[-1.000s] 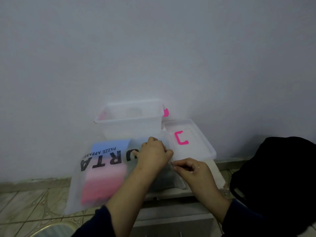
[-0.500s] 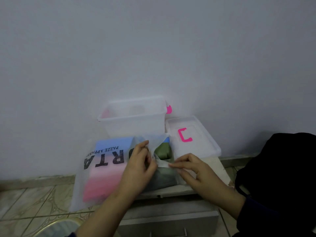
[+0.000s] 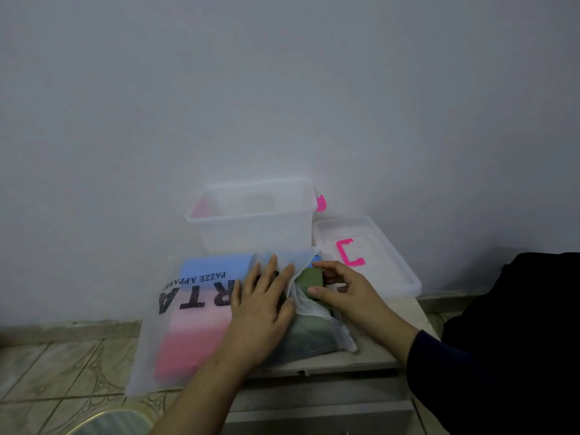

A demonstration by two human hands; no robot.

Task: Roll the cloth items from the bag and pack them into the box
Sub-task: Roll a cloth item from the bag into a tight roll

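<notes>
Bag (image 3: 188,334) is pinned flat by the left hand (image 3: 263,309), fingers spread — green cloth (image 3: 309,277) at its mouth is pinched by the right hand (image 3: 342,287); best drawn out slowly, bag held down.

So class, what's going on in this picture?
A person is opening a frosted plastic bag of folded cloths on a low surface. The left hand presses flat on the bag, while the right hand reaches into its open mouth and closes its grip on a green cloth. The clear plastic box behind looks empty, with its lid alongside.
</notes>
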